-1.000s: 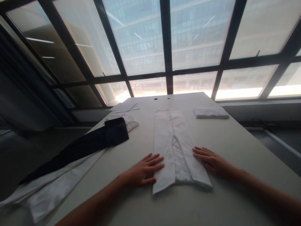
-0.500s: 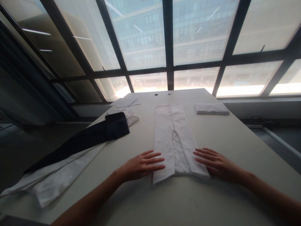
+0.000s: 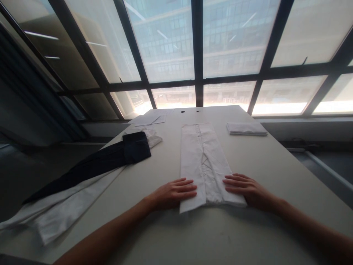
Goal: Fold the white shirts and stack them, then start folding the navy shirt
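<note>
A white garment (image 3: 190, 154), its two sides folded in toward a middle line, lies flat and lengthwise on the white table (image 3: 165, 235). The left near edge of the cloth is under the fingers of my left hand (image 3: 173, 192), which lie flat and stretched out. Across from it, my right hand (image 3: 246, 189) rests with straight fingers on the right near edge. Neither hand grips the cloth. Small wrinkles show along the strip between the folded sides.
Dark navy trousers or a similar garment (image 3: 110, 156) lie over white clothing (image 3: 63, 217) at the table's left edge. A neatly folded white cloth (image 3: 246, 128) sits at the far right. Paper sheets (image 3: 147, 120) lie far left, before large windows (image 3: 171, 44).
Both hands have moved slightly inward over the garment's near edges, the fingers lying a little further onto the cloth. The other clothes have stayed where they were.
</note>
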Action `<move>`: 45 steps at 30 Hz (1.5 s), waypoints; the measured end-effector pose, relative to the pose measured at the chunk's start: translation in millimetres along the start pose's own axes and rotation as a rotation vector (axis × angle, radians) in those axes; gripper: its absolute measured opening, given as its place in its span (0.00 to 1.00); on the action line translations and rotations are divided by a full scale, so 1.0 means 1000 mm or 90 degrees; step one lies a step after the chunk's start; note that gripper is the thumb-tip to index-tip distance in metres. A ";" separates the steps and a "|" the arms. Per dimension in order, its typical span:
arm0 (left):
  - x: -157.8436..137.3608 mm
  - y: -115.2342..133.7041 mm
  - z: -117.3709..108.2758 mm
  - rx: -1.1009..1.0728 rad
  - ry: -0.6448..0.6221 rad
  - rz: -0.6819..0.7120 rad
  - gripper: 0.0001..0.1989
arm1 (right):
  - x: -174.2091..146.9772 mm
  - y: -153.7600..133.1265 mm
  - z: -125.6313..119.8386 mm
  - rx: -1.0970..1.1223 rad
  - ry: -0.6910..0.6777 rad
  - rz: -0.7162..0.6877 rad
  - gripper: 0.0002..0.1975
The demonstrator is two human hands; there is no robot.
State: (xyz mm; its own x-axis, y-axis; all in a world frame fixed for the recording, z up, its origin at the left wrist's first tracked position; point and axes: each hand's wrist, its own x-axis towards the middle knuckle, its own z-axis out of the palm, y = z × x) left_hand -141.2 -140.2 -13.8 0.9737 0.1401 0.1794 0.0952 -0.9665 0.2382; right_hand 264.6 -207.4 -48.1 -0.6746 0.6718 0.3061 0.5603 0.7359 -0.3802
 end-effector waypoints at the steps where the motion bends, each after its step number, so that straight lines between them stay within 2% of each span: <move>1: 0.000 0.000 0.002 -0.017 0.006 -0.005 0.25 | 0.000 0.000 0.000 0.010 -0.008 0.001 0.19; 4: -0.002 0.005 0.000 -0.116 0.035 -0.018 0.23 | -0.002 -0.006 -0.003 0.059 -0.005 -0.010 0.18; 7: -0.003 0.014 -0.010 -0.256 0.056 -0.073 0.20 | -0.001 -0.016 -0.007 0.148 0.027 -0.006 0.16; 10: 0.001 0.011 -0.023 -0.378 0.090 -0.171 0.19 | 0.010 -0.018 -0.013 0.262 0.086 0.071 0.16; 14: 0.018 -0.022 -0.035 -0.531 0.217 -0.306 0.25 | 0.045 0.001 -0.019 0.393 0.235 0.276 0.24; 17: 0.037 -0.058 -0.037 -0.679 0.325 -0.403 0.27 | 0.080 0.023 -0.022 0.537 0.315 0.357 0.24; 20: 0.056 -0.089 -0.034 -0.789 0.403 -0.519 0.24 | 0.111 0.042 -0.022 0.656 0.331 0.462 0.21; 22: 0.066 -0.104 -0.028 -0.815 0.430 -0.603 0.21 | 0.124 0.051 -0.018 0.680 0.320 0.561 0.17; 25: 0.073 -0.116 -0.018 -0.820 0.424 -0.691 0.19 | 0.134 0.061 -0.006 0.650 0.322 0.653 0.14; 27: 0.071 -0.119 -0.013 -0.831 0.405 -0.700 0.20 | 0.134 0.066 0.001 0.603 0.337 0.650 0.13; 30: 0.058 -0.117 -0.011 -0.855 0.347 -0.661 0.23 | 0.131 0.068 0.008 0.501 0.357 0.600 0.13; 33: 0.046 -0.107 -0.014 -0.859 0.274 -0.627 0.30 | 0.125 0.067 0.009 0.382 0.377 0.586 0.23; 36: 0.043 -0.092 -0.014 -0.846 0.276 -0.593 0.38 | 0.119 0.063 0.013 0.282 0.378 0.598 0.39; 38: 0.047 -0.083 -0.013 -0.807 0.307 -0.573 0.37 | 0.117 0.061 0.019 0.231 0.382 0.580 0.43; 41: 0.054 -0.074 -0.011 -0.694 0.332 -0.574 0.35 | 0.115 0.059 0.027 0.151 0.389 0.547 0.42; 45: 0.056 -0.072 -0.005 -0.508 0.329 -0.621 0.36 | 0.114 0.055 0.031 0.026 0.332 0.548 0.39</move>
State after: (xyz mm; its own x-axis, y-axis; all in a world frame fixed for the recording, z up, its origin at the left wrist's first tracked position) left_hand -94.4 -61.7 -16.4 0.3755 0.9228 -0.0859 0.3776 -0.0677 0.9235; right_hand 203.2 -93.0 -61.1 0.2517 0.9341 0.2532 0.7345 -0.0140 -0.6784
